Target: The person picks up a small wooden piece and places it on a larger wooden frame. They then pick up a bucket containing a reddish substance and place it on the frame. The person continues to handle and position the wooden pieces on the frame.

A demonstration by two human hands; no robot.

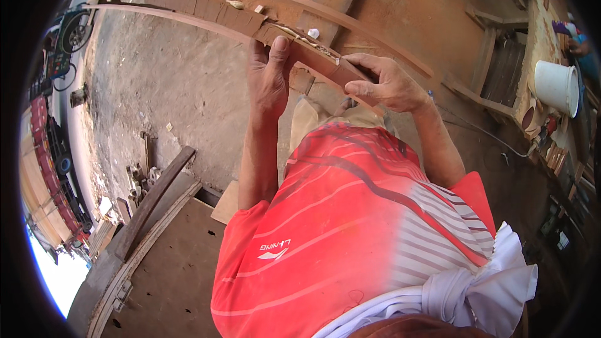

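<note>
Long brown board [250, 23], ragged-edged

The shirt [313, 225] is red with pale and dark stripes, its white side panel [432, 225] striped mauve; the cloth [447, 293] and right-hand bucket [554, 87] are white, the board [238, 17] brown, streaked cream.

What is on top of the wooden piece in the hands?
Pale, lumpy smears lie along the upper edge of the wooden piece, between the left hand and the right hand. Whatever the hands cover, and its underside, cannot be seen.
</note>
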